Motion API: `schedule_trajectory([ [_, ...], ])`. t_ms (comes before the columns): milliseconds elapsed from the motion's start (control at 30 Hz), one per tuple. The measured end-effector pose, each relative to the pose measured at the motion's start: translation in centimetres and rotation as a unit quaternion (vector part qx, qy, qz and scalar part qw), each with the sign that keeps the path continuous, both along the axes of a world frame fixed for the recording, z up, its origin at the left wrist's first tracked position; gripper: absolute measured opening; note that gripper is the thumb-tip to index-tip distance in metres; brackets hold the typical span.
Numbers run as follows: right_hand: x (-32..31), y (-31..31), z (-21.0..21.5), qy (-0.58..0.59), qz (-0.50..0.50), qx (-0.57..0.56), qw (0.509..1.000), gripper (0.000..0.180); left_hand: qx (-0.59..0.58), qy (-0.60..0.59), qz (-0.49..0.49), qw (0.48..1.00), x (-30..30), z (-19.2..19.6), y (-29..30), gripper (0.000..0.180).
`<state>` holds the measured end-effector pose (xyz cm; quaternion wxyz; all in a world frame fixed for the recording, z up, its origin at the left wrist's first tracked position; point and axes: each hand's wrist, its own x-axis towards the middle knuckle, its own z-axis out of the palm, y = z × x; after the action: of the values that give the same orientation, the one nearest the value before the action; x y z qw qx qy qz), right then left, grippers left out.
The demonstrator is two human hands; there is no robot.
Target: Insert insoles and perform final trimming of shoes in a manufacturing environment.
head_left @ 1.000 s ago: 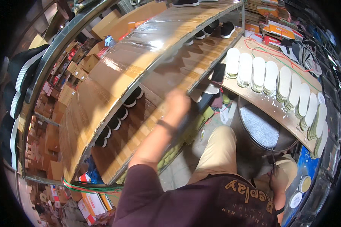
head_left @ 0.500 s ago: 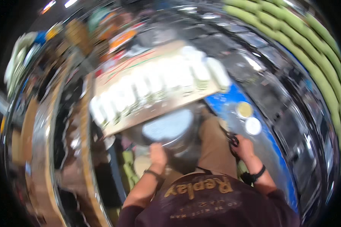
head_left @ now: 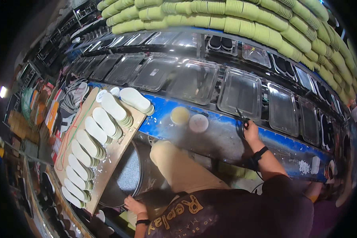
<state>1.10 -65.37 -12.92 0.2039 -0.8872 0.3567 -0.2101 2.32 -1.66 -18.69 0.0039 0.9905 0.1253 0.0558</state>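
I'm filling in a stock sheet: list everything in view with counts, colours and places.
Board: one, tan, left
Insole stacks: several, white-topped, on the board
Bucket: one, dark, partly under the board
Bits: many, pale, inside the bucket
Bench: one, blue and grey, centre-right
Discs: two, yellowish and white, on the bench
Trays: many, clear, beyond the bench
Shoes: several, black, upper right
Long stacks: many, light green, top
Scissors: one, black, right of centre
Trouser leg: one, tan, centre
Left hand: one, bare, at the bucket's rim
Right hand: one, bare, holding the scissors
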Motion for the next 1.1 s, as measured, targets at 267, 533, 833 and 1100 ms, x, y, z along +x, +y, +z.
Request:
schedule_trajectory([
  [267,-3.2,2.7,-3.8,0.015,-0.053,-0.006,0.998,0.023,0.019,-0.015,-0.001,1.000,0.0,-1.8,1.7,0.053],
  [533,-2.9,3.4,-2.7,0.041,-0.066,-0.035,0.996,0.024,0.003,-0.032,0.007,0.999,-0.2,-1.5,1.1,0.057],
  [833,-2.9,3.2,-4.5,0.025,-0.090,-0.037,0.995,0.021,-0.036,-0.098,-0.042,0.994,-0.3,-1.9,1.8,0.056],
  [1100,-2.7,3.0,-4.3,0.059,-0.086,-0.028,0.994,0.027,-0.035,-0.097,-0.035,0.994,-0.1,-1.3,1.3,0.056],
])
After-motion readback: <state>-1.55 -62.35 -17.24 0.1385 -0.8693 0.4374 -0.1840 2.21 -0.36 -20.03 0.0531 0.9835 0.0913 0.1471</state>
